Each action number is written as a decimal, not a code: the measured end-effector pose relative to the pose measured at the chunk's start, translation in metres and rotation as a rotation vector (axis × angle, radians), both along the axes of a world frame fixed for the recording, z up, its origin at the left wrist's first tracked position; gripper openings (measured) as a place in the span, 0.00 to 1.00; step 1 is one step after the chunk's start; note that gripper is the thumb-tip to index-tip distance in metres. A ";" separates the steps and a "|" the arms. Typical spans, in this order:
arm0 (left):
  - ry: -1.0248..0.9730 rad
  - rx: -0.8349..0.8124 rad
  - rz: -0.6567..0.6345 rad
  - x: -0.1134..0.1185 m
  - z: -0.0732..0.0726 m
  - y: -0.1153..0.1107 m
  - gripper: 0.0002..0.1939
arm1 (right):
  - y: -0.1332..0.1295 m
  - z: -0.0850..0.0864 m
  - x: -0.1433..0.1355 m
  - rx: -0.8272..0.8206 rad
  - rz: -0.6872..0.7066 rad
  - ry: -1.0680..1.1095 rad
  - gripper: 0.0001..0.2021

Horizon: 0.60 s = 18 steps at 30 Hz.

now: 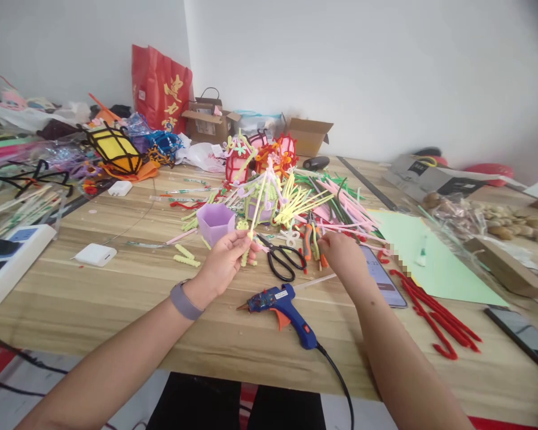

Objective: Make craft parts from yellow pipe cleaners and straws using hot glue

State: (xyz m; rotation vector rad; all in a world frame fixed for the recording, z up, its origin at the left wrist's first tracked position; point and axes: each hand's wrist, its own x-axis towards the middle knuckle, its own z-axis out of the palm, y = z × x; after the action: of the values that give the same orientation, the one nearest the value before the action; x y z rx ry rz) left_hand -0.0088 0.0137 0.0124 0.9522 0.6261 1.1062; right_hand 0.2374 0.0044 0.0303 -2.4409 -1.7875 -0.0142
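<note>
My left hand (233, 257), with a purple band on its wrist, pinches a pale yellow pipe cleaner (259, 206) that points upward. Just beyond it stands a purple hexagonal cup (216, 222). My right hand (341, 254) is closed at the orange-handled pliers (308, 240); its fingertips are partly hidden, so what it holds is unclear. Black-handled scissors (281, 261) lie between the hands. Nearer to me rests a blue glue gun (291, 307), its nozzle pointing left. Short yellow twisted pieces (187, 257) lie left of my left hand.
Yellow pipe cleaners (296, 200) and small lanterns (238, 167) are heaped behind the hands. A phone (381, 278), red pipe cleaners (439, 313) and green paper (434, 263) lie right. White chargers (96, 254) and a power strip (15, 263) are left. The gun's cable (341, 376) crosses the front edge.
</note>
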 end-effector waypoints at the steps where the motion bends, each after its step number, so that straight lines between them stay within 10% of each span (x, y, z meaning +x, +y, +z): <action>1: 0.013 0.003 -0.026 0.001 -0.002 -0.001 0.12 | 0.003 0.000 0.003 -0.006 -0.018 -0.013 0.14; 18: 0.162 -0.008 -0.106 0.004 -0.015 -0.005 0.16 | 0.035 -0.016 0.011 0.073 -0.097 0.143 0.14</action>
State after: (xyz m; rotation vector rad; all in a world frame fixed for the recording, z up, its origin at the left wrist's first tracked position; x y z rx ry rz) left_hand -0.0046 0.0089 -0.0023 1.0636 0.7034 0.9384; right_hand 0.2482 0.0395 0.0142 -2.4092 -1.5805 0.0834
